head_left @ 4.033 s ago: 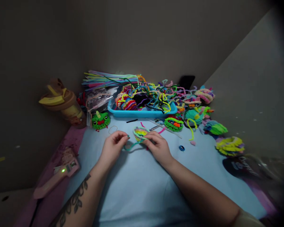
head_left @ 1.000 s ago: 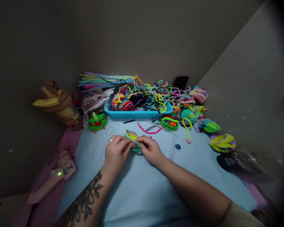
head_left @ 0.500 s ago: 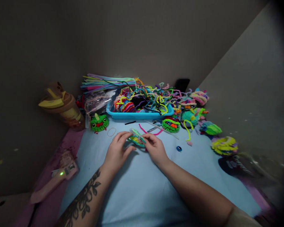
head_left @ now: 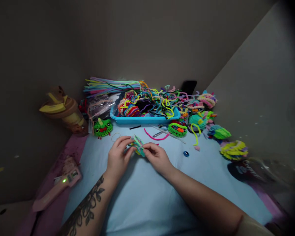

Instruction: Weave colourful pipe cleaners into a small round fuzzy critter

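Between both hands, above the pale blue cloth (head_left: 147, 203), is a small green and yellow pipe-cleaner figure (head_left: 138, 146). My left hand (head_left: 119, 155) pinches its left side with thumb and fingers. At its right edge, the fingertips of my right hand (head_left: 159, 159) are closed on it. The fingers cover part of the piece, so its full shape is hidden. Just beyond the hands lie a pink pipe cleaner (head_left: 156, 137), a short black piece (head_left: 135, 127) and a rubber band (head_left: 116, 137). A dark blue round bead or eye (head_left: 186, 153) rests to the right.
A blue tray (head_left: 145, 121) heaped with pipe-cleaner pieces stands at the back. Finished-looking fuzzy figures, one green (head_left: 103, 127) and one yellow (head_left: 234, 150), flank it. A brown tumbler (head_left: 72, 114) and a pink glue gun (head_left: 56, 190) are left; a clear cup (head_left: 260, 170) lies right.
The pipe-cleaner figure has turned more upright and shifted slightly left. My right hand has moved left and a little down with it; both hands still grip it.
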A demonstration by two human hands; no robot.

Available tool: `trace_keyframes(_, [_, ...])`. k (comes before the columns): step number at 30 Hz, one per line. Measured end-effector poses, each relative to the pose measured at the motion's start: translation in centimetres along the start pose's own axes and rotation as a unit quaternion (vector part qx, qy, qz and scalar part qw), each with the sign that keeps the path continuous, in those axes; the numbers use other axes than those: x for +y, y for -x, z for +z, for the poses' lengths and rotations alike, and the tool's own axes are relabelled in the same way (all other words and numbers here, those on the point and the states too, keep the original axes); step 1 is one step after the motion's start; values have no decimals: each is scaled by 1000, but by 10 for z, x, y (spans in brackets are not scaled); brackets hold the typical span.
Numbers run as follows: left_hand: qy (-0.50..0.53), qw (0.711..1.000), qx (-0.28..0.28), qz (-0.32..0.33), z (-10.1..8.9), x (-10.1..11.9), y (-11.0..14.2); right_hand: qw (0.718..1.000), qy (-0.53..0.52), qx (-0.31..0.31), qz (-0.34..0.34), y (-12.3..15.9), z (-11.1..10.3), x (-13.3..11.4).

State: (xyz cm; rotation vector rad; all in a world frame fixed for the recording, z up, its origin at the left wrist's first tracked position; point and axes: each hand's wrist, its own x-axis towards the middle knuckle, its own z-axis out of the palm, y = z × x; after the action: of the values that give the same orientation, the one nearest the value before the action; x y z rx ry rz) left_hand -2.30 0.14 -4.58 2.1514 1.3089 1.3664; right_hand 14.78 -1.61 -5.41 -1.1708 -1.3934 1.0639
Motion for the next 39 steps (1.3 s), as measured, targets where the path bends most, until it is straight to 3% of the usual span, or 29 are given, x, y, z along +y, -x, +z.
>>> trace_keyframes(3, [-69, 998, 11, 11, 0, 1, -1, 1000, -3, 11, 16, -1, 0, 1])
trace_keyframes(6, [-116, 991, 13, 70, -1, 10, 0, 999, -2, 43, 23, -3, 0, 1])
trace_keyframes(10, [-104, 983, -53, 139, 3, 22, 3, 998, 16, 53, 16, -2, 2, 1])
trace_keyframes(16, [8, 992, -108, 60, 6, 20, 1, 998, 53, 15, -29, 4, 4, 1])
trace_keyframes(21, [113, 991, -70, -18, 0, 21, -5, 987, 122, -15, -100, 4, 2, -3])
trace_keyframes(27, [143, 989, -26, -32, 0, 32, -3, 961, 182, -20, -206, 5, 2, -3])
trace_keyframes(34, [152, 981, -17, -118, -2, 34, -1, 947, 238, -15, -213, 5, 2, -1])
trace_keyframes(36, [152, 984, -18, -95, -1, 35, 0, 945, 252, -24, -206, 5, 2, -1])
trace_keyframes(39, [152, 987, -43, -2, 2, 38, 3, 945, 247, -35, -210, 5, 1, -2])
